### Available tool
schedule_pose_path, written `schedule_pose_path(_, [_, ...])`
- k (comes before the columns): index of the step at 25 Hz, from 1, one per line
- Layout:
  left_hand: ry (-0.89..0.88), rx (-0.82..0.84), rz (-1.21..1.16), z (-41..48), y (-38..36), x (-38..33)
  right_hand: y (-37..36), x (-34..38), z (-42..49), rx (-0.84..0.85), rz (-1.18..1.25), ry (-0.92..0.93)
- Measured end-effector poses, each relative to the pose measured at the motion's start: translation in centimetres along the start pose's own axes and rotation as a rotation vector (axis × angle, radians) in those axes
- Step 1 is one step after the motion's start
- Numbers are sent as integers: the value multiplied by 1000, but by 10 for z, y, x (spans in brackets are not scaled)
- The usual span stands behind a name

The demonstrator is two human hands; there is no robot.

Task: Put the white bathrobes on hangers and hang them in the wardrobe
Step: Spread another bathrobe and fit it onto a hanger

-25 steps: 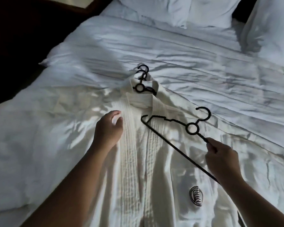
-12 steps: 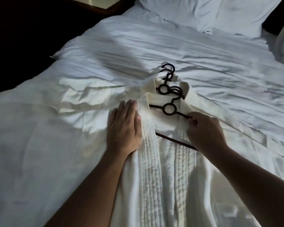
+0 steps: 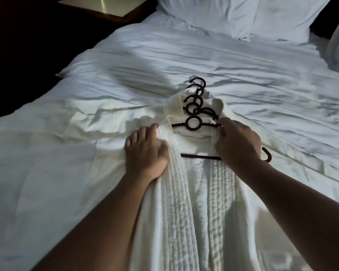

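White ribbed terry bathrobe [image 3: 196,202] spread front-up around a dark ring-necked plastic hanger [image 3: 194,123], collar wrapped about its neck, rumpled white duvet [image 3: 243,75] stretching out on every side of that hanger. Judged soft, thick, floppy and fairly heavy, unlikely to slip; best taken by the lapels or shoulders, never mid-cloth. Left hand [image 3: 145,153], left of the hanger, fingers curled over the lapel edge, gripping it. Right hand [image 3: 237,139], right of the hanger, pinching the other lapel by the hanger's arm. More dark hooks [image 3: 197,92] stacked just beyond the hanger.
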State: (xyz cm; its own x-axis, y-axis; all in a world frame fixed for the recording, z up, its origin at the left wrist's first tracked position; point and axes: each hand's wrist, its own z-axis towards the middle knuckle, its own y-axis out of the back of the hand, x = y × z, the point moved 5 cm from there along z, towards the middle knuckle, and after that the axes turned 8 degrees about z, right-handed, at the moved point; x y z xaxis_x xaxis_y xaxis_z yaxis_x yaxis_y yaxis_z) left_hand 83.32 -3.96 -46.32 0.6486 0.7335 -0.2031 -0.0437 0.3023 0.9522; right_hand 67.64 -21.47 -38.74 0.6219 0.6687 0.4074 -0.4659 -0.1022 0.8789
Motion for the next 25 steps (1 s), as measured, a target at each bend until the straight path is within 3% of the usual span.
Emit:
schedule_pose_path(4, [96,-26,-235,25,-3,10,30,29,-37,-153,-18,136])
schedule_pose_path(5, [94,-59,-279,24,-5,12,36,37,-58,-122,30,145])
schedule_pose_path(8, [149,-71,-565,22,-12,22,20,34,-113,252,31,-52])
schedule_pose_path(11, [275,-19,-944,23,-11,32,4,9,-120,158,53,-192])
schedule_pose_path(14, [288,-28,-1044,20,-3,34,9,-14,-114,46,255,-451])
schedule_pose_path(17, [212,-38,-975,17,2,29,21,-45,-110,89,703,-632])
schedule_pose_path(19, [132,-86,-728,15,-1,26,35,-54,-107,138,1153,-776])
schedule_pose_path(21, [74,-162,-431,13,-2,20,52,-58,-107,135,1382,-901])
schedule_pose_path(23, [45,-250,-304,9,1,15,75,-62,-108,27,1279,-866])
schedule_pose_path(25, [15,-306,-262,4,7,8,107,-65,-108,-198,1020,-729])
